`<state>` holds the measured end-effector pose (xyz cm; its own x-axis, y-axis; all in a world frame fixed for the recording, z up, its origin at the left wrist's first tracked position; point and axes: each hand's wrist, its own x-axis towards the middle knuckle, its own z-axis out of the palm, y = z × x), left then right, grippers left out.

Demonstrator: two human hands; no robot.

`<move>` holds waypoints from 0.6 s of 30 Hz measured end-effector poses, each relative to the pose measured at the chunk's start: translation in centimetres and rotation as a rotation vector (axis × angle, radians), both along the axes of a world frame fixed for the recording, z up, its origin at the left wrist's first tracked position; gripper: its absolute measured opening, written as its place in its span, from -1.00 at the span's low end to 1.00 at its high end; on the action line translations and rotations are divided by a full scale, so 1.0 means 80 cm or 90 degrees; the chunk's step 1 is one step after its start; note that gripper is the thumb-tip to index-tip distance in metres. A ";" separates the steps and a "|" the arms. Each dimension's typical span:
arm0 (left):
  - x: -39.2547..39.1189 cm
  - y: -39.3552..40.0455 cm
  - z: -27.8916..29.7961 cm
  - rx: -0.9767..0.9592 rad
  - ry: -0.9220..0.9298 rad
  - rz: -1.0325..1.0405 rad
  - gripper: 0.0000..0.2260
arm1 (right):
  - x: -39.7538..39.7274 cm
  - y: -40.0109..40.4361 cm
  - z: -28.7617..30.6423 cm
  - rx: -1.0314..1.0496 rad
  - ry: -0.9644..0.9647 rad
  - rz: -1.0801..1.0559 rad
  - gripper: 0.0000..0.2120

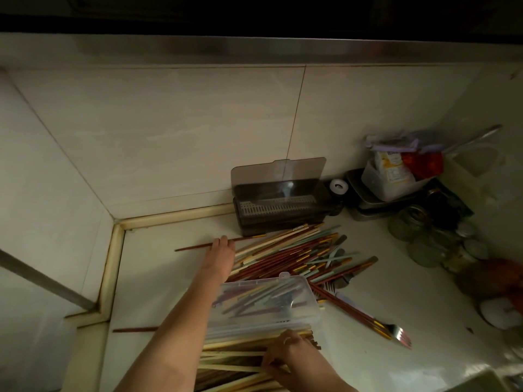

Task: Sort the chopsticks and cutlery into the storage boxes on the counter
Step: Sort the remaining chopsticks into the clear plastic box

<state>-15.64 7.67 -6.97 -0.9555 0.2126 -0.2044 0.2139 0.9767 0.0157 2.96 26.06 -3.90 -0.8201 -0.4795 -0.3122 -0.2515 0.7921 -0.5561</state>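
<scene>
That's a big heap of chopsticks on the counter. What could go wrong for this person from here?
1. The left hand reaches a single dark red chopstick lying apart from the mixed pile of coloured chopsticks; a nudge might roll it further away.
2. The clear plastic box lid rests tilted across the pile and could slide.
3. The metal fork lies near the edge, with the right hand busy on the cream chopsticks.

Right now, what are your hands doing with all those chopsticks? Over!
Left hand touching one red chopstick. Right hand on cream chopsticks. Dark storage box open; loose pile in front.
</scene>
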 end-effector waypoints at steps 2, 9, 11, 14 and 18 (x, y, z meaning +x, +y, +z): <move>0.001 -0.002 0.000 0.008 -0.015 -0.007 -0.64 | -0.001 0.000 0.001 -0.002 0.004 0.001 -0.81; 0.001 -0.019 0.020 0.244 0.008 0.032 -0.84 | -0.001 0.001 0.012 -0.072 -0.017 -0.034 -0.85; 0.000 -0.027 0.028 0.348 0.013 0.059 -0.85 | -0.005 0.000 0.019 -0.161 -0.052 -0.107 -0.90; 0.003 -0.040 0.042 0.453 -0.029 0.070 -0.81 | -0.017 -0.001 0.027 -0.255 -0.043 -0.204 -0.79; 0.019 -0.060 0.065 0.543 -0.156 0.079 -0.81 | -0.041 0.005 0.044 -0.213 0.259 -0.272 -0.57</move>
<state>-14.11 2.89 -1.78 -0.9320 0.2834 -0.2260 0.0024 0.6283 0.7779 -0.32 26.45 -0.41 -0.9799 -0.1045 0.1701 -0.1957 0.6703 -0.7158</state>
